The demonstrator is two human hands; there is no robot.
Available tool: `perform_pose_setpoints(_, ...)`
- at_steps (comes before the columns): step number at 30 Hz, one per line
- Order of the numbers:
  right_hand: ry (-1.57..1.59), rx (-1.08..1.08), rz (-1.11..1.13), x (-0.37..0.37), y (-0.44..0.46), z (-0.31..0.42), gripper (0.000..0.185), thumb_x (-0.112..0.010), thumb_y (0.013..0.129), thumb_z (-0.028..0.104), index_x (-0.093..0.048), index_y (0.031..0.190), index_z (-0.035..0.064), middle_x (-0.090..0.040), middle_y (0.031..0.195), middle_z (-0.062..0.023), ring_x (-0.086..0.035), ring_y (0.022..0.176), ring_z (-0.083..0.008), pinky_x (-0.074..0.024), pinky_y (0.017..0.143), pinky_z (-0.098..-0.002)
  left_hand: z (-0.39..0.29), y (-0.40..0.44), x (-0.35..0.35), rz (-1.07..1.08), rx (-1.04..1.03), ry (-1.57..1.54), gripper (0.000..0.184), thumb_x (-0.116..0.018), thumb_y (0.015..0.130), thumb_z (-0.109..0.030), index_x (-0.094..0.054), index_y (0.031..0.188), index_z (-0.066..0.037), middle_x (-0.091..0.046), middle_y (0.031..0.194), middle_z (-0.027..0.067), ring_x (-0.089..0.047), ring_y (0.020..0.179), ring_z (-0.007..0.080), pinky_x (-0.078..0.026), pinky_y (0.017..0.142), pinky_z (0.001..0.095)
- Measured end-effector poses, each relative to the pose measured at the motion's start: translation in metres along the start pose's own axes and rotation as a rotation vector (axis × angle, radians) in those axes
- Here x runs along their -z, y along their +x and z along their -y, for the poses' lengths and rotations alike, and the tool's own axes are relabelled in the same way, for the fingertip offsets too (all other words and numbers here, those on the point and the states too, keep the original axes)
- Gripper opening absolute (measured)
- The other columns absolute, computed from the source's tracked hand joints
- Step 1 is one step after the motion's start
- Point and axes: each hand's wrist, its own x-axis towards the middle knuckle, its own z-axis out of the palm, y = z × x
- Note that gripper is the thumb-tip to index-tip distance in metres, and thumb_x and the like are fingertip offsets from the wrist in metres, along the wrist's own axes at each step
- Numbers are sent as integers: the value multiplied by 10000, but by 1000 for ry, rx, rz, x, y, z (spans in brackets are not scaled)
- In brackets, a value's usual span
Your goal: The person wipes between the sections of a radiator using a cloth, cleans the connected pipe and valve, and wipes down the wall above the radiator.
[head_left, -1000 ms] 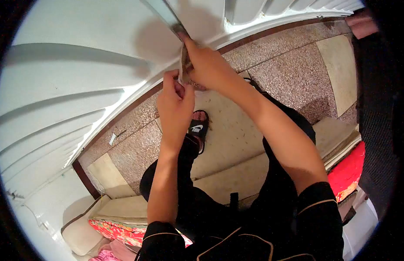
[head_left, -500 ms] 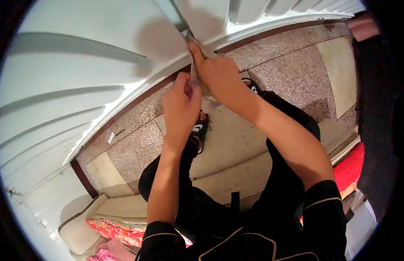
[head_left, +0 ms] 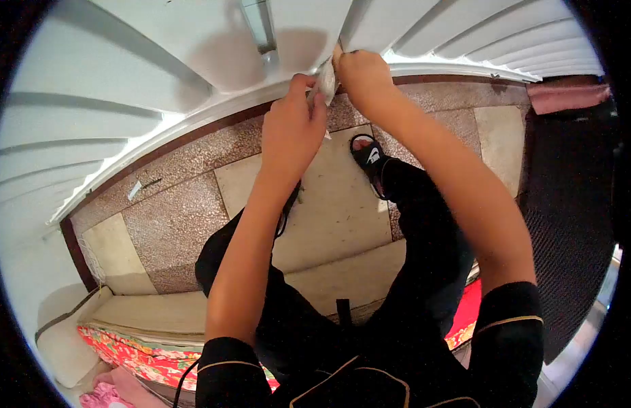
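Observation:
A crumpled, pale, thin cloth or sheet [head_left: 327, 83] hangs between my two hands, close to the white ribbed panel [head_left: 298, 51]. My left hand [head_left: 295, 126] is closed on its left side, thumb and fingers pinched together. Higher and to the right, my right hand [head_left: 363, 75] is curled with its fingertips at the panel's lower part, beside the cloth's upper end. Its fingertips are partly hidden, and whether it grips the cloth is hard to make out. A narrow glassy slot [head_left: 259, 26] shows in the panel to the left of the hands.
Speckled floor tiles [head_left: 176, 234] and a beige strip [head_left: 329, 204] lie below. My sandalled foot [head_left: 370, 158] stands near the panel. A small white scrap [head_left: 134, 190] lies on the left floor. Folded mats with red floral cloth [head_left: 145, 360] lie behind my legs; a dark mat [head_left: 567, 251] is at right.
Both hands have moved right along the panel, away from the glassy slot, with the cloth between them. The view has shifted, and my right sandal now shows fully.

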Motion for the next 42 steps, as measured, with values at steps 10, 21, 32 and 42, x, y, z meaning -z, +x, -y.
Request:
perform_pose_setpoints(10, 126, -117, -36, 3, -2, 4, 734, -613, 815, 94, -311, 1480, 13, -700, 820, -166, -704, 786, -319, -571, 658, -436, 4, 5, -5, 29, -47, -16, 184, -529, 908, -151, -498, 1042, -28, -647, 739, 226, -636, 730, 444, -484, 666, 546)
perform_pose_setpoints(21, 63, 159, -25, 21, -70, -30, 542, -560, 872, 160, -446, 1400, 129, -678, 711, -155, -674, 646, -338, -526, 573, -456, 3, -2, -7, 17, -31, -104, 167, -538, 905, -151, -511, 992, -11, -623, 724, 228, -632, 705, 422, -475, 638, 499)
perform_pose_setpoints(32, 1737, -393, -173, -10, -110, -36, 445, -595, 961, 178, -438, 1353, 40, -669, 702, -108, -638, 569, -132, -486, 499, -240, 2, -2, 10, 117, -250, -317, 156, -610, 758, -94, -551, 853, 15, -599, 1124, 171, -602, 907, 299, -483, 787, 357)
perform_pose_setpoints(42, 2238, -327, -276, 2, -101, -41, 188, -549, 909, 100, -564, 1090, 55, -634, 1015, -44, -608, 907, -137, -496, 804, -270, -24, -23, -11, 285, -802, -55, 252, -640, 606, -79, -587, 851, -53, -502, 1418, 40, -537, 1202, 327, -514, 909, 422)
